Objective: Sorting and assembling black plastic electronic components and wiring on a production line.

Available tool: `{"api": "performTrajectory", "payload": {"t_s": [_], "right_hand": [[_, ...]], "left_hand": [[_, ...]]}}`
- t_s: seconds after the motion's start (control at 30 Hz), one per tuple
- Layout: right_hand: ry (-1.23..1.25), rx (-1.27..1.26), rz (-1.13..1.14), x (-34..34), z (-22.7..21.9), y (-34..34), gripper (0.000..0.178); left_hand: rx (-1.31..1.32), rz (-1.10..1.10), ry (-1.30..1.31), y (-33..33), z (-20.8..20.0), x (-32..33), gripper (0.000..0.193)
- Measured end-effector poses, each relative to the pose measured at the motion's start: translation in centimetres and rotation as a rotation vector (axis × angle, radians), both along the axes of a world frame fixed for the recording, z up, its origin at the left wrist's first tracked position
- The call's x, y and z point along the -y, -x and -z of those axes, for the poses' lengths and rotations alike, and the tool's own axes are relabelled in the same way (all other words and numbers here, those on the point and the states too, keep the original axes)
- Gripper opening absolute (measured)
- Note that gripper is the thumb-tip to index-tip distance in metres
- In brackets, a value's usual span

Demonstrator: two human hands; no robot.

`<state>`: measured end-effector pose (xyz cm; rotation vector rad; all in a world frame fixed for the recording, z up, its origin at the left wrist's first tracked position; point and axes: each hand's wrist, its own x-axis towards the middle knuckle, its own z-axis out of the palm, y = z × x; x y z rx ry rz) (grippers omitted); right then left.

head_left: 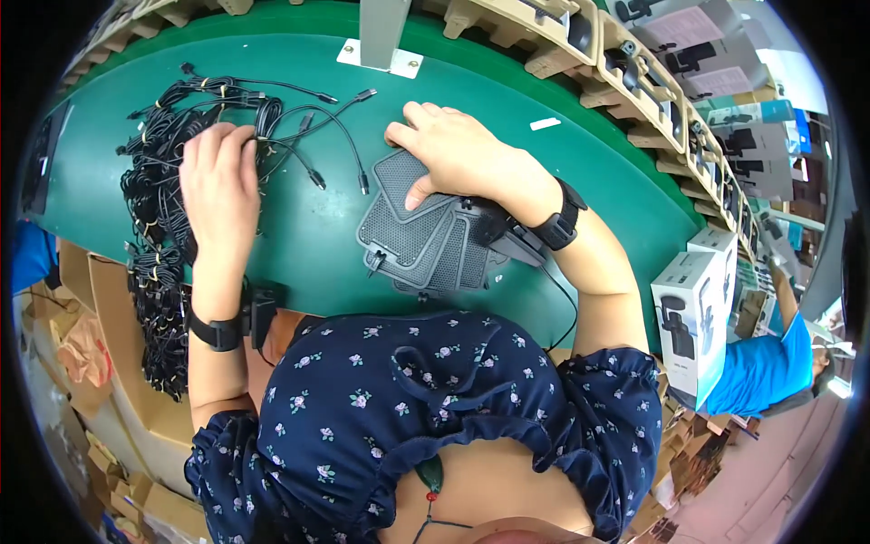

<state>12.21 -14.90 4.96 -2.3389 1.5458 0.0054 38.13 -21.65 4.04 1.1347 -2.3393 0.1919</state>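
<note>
My left hand reaches into a heap of black cables tied in small bundles, its fingers curled down on a cable bundle at the heap's right side. Several loose cable ends with metal plugs spread rightward over the table. Fanned out to the right is a stack of dark grey flat panels with fine mesh faces. My right hand grips the uppermost panel, thumb on its face and fingers by its far edge. The fingertips' undersides are hidden.
The green table has a grey metal post bolted at its far side. Moulded brown trays holding black parts line the rim. A white box stands at right, near a person in blue. Cardboard cartons lie lower left.
</note>
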Motion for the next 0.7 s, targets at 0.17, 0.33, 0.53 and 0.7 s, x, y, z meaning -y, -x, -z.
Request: {"api": "performTrajectory", "payload": {"t_s": [0.17,0.33,0.53,0.7], "right_hand": [[-0.063,0.095,0.004,-1.4,-0.5,2.4,0.049],[0.109,0.378,0.227,-4.4,-2.4,8.1,0.036],[0.651,0.358,0.972,-11.7,-4.3,22.0,0.038],[1.339,0.781,1.240,-21.4,-4.7,37.9,0.021]], "left_hand": [[0.308,-0.065,0.055,1.8,0.1,2.3,0.023],[0.524,-0.105,0.047,2.7,1.5,3.9,0.030],[0.219,0.103,-0.141,5.3,2.1,2.1,0.024],[0.005,0.240,-0.282,10.5,2.5,-1.3,0.021]]}}
